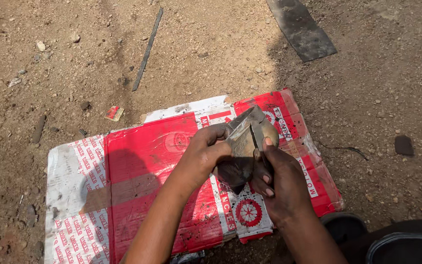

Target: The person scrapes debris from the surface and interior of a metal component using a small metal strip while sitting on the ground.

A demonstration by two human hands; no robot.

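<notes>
Both hands, centre frame: left hand and right hand, fingers closed around one dull grey metal piece. Beneath: flattened red-and-white carton on dirt ground. Upper frame: thin dark rod, black strip.

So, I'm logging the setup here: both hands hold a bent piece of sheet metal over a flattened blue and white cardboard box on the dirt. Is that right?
Not quite: the flattened cardboard box is red and white, not blue and white, as the head view shows. The rest holds: the left hand and the right hand both hold the bent piece of sheet metal over it, on the dirt.
</notes>
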